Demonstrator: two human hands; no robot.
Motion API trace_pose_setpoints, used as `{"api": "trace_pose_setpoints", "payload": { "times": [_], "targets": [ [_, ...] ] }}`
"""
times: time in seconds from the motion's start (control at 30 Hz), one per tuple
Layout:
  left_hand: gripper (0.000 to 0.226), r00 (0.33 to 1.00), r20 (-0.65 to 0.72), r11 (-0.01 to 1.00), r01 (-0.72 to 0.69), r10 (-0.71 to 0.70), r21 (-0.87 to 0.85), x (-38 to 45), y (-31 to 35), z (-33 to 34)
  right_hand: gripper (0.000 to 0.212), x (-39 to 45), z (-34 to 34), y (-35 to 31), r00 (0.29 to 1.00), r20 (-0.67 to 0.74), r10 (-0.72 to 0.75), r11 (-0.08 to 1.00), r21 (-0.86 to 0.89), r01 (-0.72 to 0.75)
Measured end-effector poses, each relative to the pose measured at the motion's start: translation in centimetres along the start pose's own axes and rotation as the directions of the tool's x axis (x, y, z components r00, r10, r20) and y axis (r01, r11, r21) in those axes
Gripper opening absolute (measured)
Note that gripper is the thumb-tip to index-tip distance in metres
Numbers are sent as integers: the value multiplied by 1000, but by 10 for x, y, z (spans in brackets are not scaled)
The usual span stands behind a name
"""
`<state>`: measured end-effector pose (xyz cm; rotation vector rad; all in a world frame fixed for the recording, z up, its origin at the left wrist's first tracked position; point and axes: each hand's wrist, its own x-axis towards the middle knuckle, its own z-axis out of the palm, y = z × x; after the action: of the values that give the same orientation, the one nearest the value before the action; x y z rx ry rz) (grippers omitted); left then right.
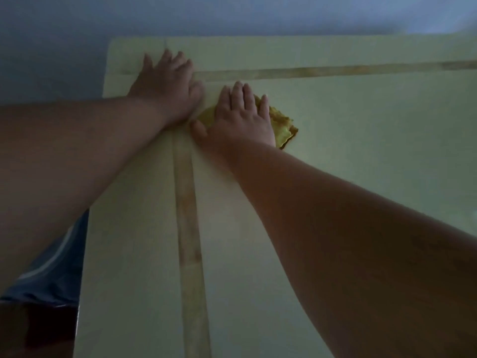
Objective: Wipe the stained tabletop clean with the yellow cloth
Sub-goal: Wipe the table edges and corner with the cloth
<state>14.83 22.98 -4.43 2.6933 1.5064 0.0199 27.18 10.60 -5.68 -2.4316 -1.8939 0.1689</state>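
wiping step in hand. right hand (241, 117) lies flat, fingers spread, pressing the yellow cloth (282, 126) onto the tabletop (361, 151) near the far left corner, not clutching it. left hand (167, 81) is open, palm down, bracing on bare surface just beside it. brownish strips (189, 228) look dirty; next move likely calls for dragging the cloth along them with pressure.

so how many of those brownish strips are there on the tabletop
2. One brownish strip runs across the far side of the tabletop; the other strip runs toward the camera. Their junction is hidden under the left hand.
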Motion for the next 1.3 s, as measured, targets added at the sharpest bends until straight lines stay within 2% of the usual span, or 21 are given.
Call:
{"api": "trace_pose_setpoints", "payload": {
  "times": [0.23,0.37,0.6,0.93,1.3],
  "targets": [
    [89,994,75,997,74,-76,27,-40,21,2,105,-84,0,4,997,53,-51,998,-17,52],
    [93,992,94,997,78,-80,21,-75,31,7,104,-122,1,8,996,61,-58,998,-7,59],
    [88,993,93,997,72,-71,-6,-151,48,11,106,-195,6,11,997,56,-50,999,11,49],
    [93,983,156,995,101,-100,-1,-272,85,10,103,-339,8,22,994,86,-70,997,32,68],
    [98,979,195,998,56,-63,42,-380,116,16,105,-473,13,40,990,118,-81,996,38,77]
  ]
}}
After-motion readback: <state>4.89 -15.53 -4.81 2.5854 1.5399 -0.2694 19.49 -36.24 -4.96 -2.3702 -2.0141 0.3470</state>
